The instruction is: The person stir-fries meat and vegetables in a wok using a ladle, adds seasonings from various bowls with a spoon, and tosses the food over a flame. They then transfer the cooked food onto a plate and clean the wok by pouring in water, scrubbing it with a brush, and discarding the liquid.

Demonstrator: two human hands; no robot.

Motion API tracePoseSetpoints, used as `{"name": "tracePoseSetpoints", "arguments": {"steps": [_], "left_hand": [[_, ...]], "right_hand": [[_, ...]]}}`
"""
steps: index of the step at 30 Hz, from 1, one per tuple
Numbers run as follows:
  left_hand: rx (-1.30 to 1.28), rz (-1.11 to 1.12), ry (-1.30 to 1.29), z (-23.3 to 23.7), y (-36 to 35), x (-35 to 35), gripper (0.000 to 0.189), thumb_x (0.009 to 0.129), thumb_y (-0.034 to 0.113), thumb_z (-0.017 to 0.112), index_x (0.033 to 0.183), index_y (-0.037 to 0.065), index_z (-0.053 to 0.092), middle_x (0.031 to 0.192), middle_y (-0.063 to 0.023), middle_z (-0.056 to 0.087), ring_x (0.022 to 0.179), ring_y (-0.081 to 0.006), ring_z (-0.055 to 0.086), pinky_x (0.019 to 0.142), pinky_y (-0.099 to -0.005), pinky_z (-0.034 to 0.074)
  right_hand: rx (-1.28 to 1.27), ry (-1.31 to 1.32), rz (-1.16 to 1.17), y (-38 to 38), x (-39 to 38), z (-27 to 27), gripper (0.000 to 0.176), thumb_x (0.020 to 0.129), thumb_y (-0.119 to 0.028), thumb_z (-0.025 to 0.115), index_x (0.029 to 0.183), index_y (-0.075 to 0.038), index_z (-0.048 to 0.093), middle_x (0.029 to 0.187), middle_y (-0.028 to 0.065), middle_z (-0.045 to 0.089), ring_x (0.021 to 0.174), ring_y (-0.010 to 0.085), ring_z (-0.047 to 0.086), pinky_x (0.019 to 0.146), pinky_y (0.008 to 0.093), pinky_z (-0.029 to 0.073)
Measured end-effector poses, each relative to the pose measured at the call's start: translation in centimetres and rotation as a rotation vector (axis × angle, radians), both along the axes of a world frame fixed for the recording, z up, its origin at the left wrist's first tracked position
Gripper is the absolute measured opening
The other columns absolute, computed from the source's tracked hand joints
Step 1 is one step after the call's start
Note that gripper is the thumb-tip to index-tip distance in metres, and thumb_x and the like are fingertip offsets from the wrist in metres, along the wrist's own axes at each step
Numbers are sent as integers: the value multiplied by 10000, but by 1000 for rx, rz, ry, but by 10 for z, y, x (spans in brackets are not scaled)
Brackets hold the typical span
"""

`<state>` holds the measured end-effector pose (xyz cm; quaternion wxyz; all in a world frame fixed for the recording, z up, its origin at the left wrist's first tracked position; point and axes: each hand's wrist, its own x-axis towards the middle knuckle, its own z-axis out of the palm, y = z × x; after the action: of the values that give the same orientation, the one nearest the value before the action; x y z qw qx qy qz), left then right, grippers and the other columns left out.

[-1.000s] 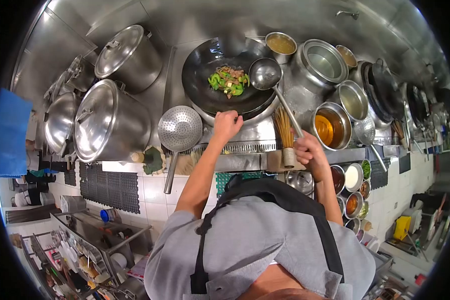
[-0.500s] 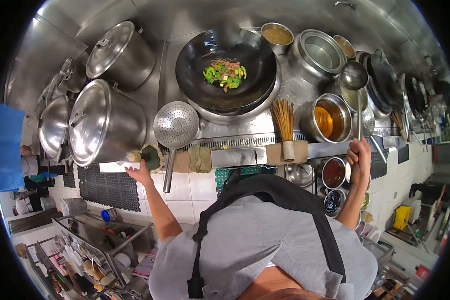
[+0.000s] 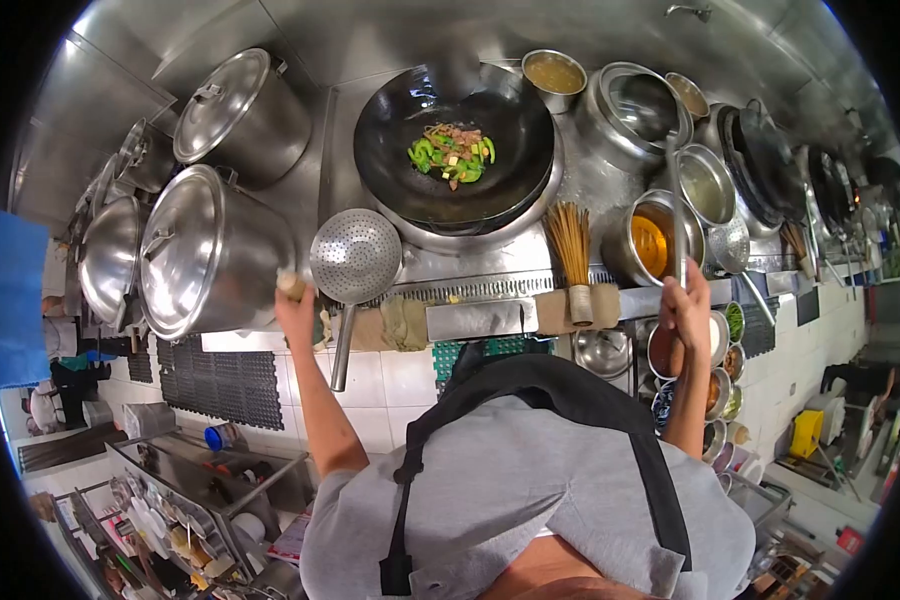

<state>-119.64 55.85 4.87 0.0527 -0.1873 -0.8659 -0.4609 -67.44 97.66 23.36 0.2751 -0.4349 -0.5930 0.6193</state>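
My left hand (image 3: 295,312) is closed round a small beige cylindrical object (image 3: 291,286), beside the large lidded pot at the counter's front edge. In my right hand (image 3: 687,308) is the handle of a steel ladle (image 3: 676,210). The ladle's dark bowl is over or in the round steel pot (image 3: 608,112) at the back right; which one I cannot tell. Sliced meat and green vegetables (image 3: 452,153) lie in the black wok (image 3: 390,150) on the stove. A perforated skimmer (image 3: 356,257) rests left of the wok's front, its handle past the edge.
Big lidded pots (image 3: 185,255) stand at the left. A bamboo brush (image 3: 571,255) sits front right of the wok, beside a pot of amber liquid (image 3: 653,242). Behind the wok is a bowl of broth (image 3: 554,72). Several ingredient bowls (image 3: 733,320) are near my right arm.
My left hand has closed on the beige object and raised it slightly right. My right hand has moved left with the ladle, whose bowl has shifted left to the back-right pot.
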Motion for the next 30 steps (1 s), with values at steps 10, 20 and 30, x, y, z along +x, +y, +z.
{"name": "tracePoseSetpoints", "arguments": {"steps": [10, 20, 30], "left_hand": [[-562, -322, 88, 116, 197, 49, 586, 795, 546, 739, 1084, 39, 684, 951, -233, 746, 938, -438, 714, 850, -529, 537], [-879, -453, -32, 118, 242, 50, 571, 786, 545, 717, 1095, 65, 732, 1067, -217, 748, 1051, -384, 708, 974, -509, 473], [-957, -481, -59, 117, 247, 48, 496, 825, 497, 721, 1092, 80, 758, 1097, -159, 765, 1081, -342, 713, 996, -510, 435]], "right_hand": [[-561, 231, 536, -57, -115, -8, 482, 954, -29, 547, 1428, -33, 462, 578, -37, 396, 381, 69, 368, 354, 259, 307], [-584, 200, 623, -69, -137, -17, 503, 935, 10, 521, 1427, 9, 414, 608, -8, 439, 400, 78, 406, 360, 271, 349], [-650, 224, 569, -71, -133, -26, 505, 926, 0, 544, 1413, 21, 413, 628, 4, 436, 399, 91, 397, 368, 280, 361]]}}
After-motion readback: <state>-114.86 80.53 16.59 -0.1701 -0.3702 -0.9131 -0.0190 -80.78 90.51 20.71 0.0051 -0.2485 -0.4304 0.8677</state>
